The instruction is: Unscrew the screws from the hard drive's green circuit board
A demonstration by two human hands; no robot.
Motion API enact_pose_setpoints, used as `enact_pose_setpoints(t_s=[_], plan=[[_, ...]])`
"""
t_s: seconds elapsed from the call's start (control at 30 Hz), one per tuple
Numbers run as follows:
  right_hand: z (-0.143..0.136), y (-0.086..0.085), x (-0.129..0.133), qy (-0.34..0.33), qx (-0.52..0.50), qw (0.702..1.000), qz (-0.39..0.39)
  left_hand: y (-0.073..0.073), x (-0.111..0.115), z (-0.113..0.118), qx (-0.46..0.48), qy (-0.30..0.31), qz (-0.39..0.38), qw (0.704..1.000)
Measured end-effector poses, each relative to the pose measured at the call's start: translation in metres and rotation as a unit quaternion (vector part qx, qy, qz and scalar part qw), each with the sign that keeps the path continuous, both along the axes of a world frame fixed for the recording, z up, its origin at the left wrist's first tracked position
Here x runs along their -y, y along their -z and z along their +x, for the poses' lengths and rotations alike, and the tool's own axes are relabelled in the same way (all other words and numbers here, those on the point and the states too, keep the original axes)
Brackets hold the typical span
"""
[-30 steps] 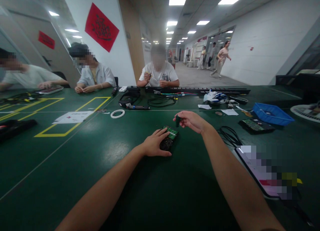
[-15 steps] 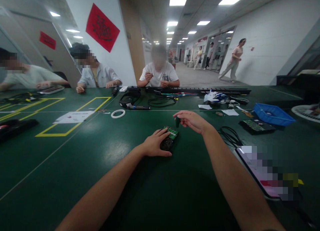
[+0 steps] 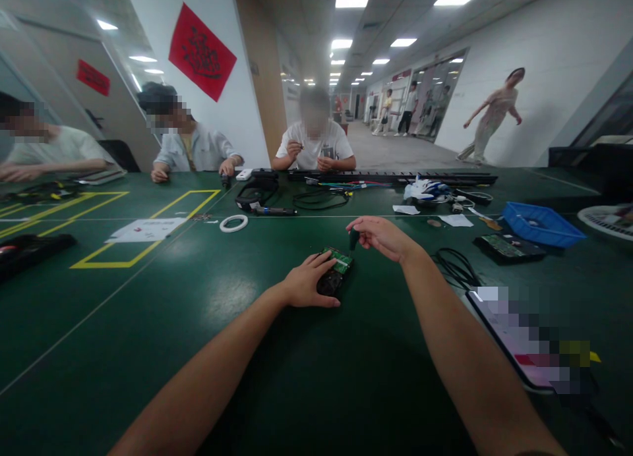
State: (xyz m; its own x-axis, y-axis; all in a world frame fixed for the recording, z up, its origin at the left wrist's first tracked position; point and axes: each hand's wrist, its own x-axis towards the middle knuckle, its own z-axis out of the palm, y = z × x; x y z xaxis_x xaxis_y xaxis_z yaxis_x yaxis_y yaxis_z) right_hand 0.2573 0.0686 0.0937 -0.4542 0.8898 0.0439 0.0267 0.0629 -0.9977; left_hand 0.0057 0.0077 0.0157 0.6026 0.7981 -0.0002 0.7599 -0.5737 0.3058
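Note:
A hard drive with a green circuit board on its black body lies on the dark green table in front of me. My left hand grips it from the left, fingers across its top and thumb along the near side. Pinched upright in my right hand is a small screwdriver with a dark green handle. Its lower end points down at the drive's far right corner; whether the tip touches a screw is too small to tell.
To the right are a second hard drive, a blue tray, a coiled black cable and a tablet-like screen. A white tape roll lies left of centre. Several people sit across the table.
My right fingers have shifted around the screwdriver handle, which stands slightly higher and more upright. My left hand and the hard drive stay put. A person walking behind has moved right.

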Motion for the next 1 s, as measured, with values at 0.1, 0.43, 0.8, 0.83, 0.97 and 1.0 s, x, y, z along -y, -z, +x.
enact_pose_setpoints(t_s=[0.1,0.43,0.8,0.83,0.97,1.0], plan=[[0.000,0.002,-0.001,0.003,-0.004,1.000,-0.004,0.000,0.000,0.001,-0.003,0.000,-0.002,1.000],[-0.001,0.001,0.002,0.012,-0.006,1.000,-0.016,0.000,0.001,0.001,0.005,-0.002,0.004,1.000],[-0.008,-0.006,0.008,-0.013,0.029,0.999,-0.027,-0.001,0.001,0.003,0.008,-0.008,-0.003,1.000],[-0.009,-0.006,0.008,-0.015,0.030,0.999,-0.027,-0.001,0.001,0.004,0.009,-0.008,-0.004,1.000],[-0.010,-0.004,0.008,-0.007,0.032,0.999,-0.025,-0.003,0.002,0.004,0.008,-0.006,-0.003,1.000],[-0.010,-0.002,0.008,-0.003,0.031,0.999,-0.022,-0.003,0.002,0.004,0.006,-0.006,-0.004,1.000]])
